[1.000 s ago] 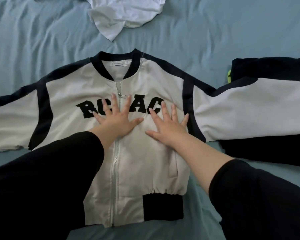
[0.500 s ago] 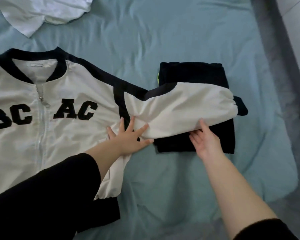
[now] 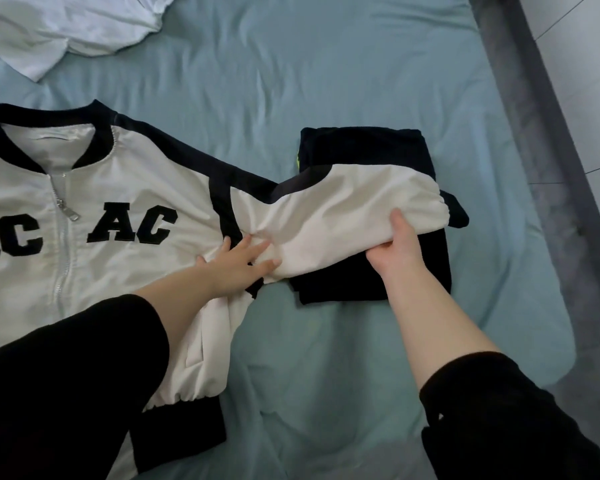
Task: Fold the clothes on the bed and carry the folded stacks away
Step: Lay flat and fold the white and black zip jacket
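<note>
Step in hand, by the look of it: first sleeve fold on the jacket. Spread front-up on the bed, left side of scene, zipped, cut off by the left frame edge. Collar at the far end, hem near; body axis near–far, neck pointing far. Sleeve stretched out to the right, long axis left–right, cuff pointing right, draped over a dark folded stack just right of the jacket.

Pinning the armpit seam with left hand: fingers straight, flat on the cloth, grasping nothing. Gripping the sleeve's near edge close to the cuff with right hand: thumb on top, rest curled under the cloth.

Next move, probably: swing the sleeve left across the chest, pivoting about the pinned seam. Calls for firm pressure from the left hand to stop body drag, plus a clean lift off the stack to avoid disturbing it. Then likely the same on the other sleeve, out of view here.

Far left: loose white garment, not yet folded. Nothing carried off yet, judging by the stack's place on the bed.
</note>
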The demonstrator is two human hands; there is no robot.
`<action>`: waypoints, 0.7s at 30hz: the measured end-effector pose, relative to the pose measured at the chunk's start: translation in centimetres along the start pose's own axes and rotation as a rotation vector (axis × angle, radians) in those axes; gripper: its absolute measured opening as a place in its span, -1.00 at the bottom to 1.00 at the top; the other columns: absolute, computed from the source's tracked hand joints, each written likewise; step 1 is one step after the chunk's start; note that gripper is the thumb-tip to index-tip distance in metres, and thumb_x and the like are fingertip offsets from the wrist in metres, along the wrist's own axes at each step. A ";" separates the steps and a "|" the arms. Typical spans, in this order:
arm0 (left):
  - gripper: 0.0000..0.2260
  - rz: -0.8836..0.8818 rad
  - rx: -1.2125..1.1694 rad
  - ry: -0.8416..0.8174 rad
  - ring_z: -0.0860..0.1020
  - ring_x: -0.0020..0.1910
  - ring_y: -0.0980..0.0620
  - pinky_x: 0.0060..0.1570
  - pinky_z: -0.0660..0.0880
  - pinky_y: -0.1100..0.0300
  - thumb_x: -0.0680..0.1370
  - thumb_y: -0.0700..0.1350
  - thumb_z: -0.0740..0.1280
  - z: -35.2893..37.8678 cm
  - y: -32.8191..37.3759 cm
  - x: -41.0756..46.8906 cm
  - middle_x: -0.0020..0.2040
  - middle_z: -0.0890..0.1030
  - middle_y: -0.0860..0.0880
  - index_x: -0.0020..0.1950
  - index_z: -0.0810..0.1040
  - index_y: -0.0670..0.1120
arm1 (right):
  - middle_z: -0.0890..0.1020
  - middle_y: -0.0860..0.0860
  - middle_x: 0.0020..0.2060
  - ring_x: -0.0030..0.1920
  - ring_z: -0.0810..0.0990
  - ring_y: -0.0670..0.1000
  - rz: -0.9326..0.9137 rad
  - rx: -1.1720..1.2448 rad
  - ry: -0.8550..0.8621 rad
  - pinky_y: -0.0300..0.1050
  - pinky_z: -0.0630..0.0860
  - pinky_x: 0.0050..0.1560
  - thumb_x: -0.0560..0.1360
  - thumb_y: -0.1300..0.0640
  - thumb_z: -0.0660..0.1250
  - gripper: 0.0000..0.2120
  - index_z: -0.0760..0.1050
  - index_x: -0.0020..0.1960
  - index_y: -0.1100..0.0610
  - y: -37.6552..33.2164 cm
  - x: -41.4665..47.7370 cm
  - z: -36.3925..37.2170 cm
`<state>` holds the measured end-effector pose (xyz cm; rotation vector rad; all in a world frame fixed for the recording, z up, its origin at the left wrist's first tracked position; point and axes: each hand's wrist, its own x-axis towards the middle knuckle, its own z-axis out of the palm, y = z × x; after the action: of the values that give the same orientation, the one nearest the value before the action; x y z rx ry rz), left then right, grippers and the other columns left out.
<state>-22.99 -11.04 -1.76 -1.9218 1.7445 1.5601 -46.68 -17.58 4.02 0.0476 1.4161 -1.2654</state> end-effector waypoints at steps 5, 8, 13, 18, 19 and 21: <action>-0.38 -0.018 -0.825 0.116 0.29 0.48 0.01 0.44 0.12 -0.05 0.53 0.36 0.14 -3.5 -0.6 -2.7 0.57 0.08 0.17 0.52 -0.05 0.34 | 0.53 -0.22 0.01 0.02 0.53 -0.18 -0.400 -0.583 0.025 -0.37 0.43 -0.05 0.61 0.01 0.18 -0.66 0.40 0.36 0.06 2.9 -3.9 3.3; -0.41 -0.050 -1.359 0.166 0.56 0.20 0.02 0.37 0.28 -0.12 0.49 0.43 0.11 -5.3 -3.6 -5.1 0.52 0.26 0.15 0.49 0.18 0.31 | 0.55 -0.12 0.18 0.26 0.46 -0.09 -0.753 -0.933 -0.229 -0.33 0.37 0.25 0.61 -0.05 0.12 -0.58 0.38 0.39 0.12 8.8 -8.2 4.8; -0.28 -0.198 -1.804 0.293 0.56 0.19 -0.17 0.23 0.39 -0.27 0.39 0.55 0.02 -5.5 -12.2 -8.4 0.31 0.52 -0.02 0.40 0.41 0.19 | -0.10 0.04 0.57 0.54 -0.27 0.02 -0.722 -2.018 -0.690 0.02 -0.44 0.43 0.54 -0.28 0.10 -0.24 -0.11 0.58 0.03 19.8 -10.2 4.6; -0.39 -0.300 -1.610 0.281 0.56 0.09 -0.02 0.13 0.51 -0.15 0.32 0.46 0.32 -5.2 -13.6 -9.1 0.12 0.58 0.02 0.23 0.49 0.13 | -0.02 -0.05 0.57 0.55 -0.10 -0.06 -0.596 -1.979 -0.795 0.01 -0.22 0.50 0.49 -0.28 0.22 -0.24 -0.02 0.56 -0.08 22.9 -11.0 3.0; -0.48 -0.316 -1.518 0.340 0.59 0.05 -0.01 0.05 0.57 -0.05 0.37 0.31 0.42 -5.0 -13.2 -8.8 0.13 0.60 0.00 0.22 0.49 0.07 | 0.22 -0.05 0.52 0.52 0.11 -0.05 -0.644 -1.788 -0.776 -0.08 -0.02 0.50 0.50 -0.22 0.26 -0.35 0.19 0.51 -0.04 23.4 -11.9 2.9; -0.72 -0.347 -1.410 0.493 0.61 -0.08 -0.01 -0.19 0.60 0.12 0.47 -0.02 0.47 -4.8 -13.0 -8.0 0.09 0.62 -0.10 0.09 0.50 -0.05 | 0.63 -0.09 0.14 0.20 0.54 -0.08 -0.531 -1.380 -0.634 -0.32 0.39 0.19 0.49 -0.12 0.35 -0.66 0.56 0.20 -0.02 24.1 -13.9 2.6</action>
<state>-8.40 -4.52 -0.54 -3.0520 -0.0040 2.5681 -24.61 -1.00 -0.45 -1.5836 1.4649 -0.3578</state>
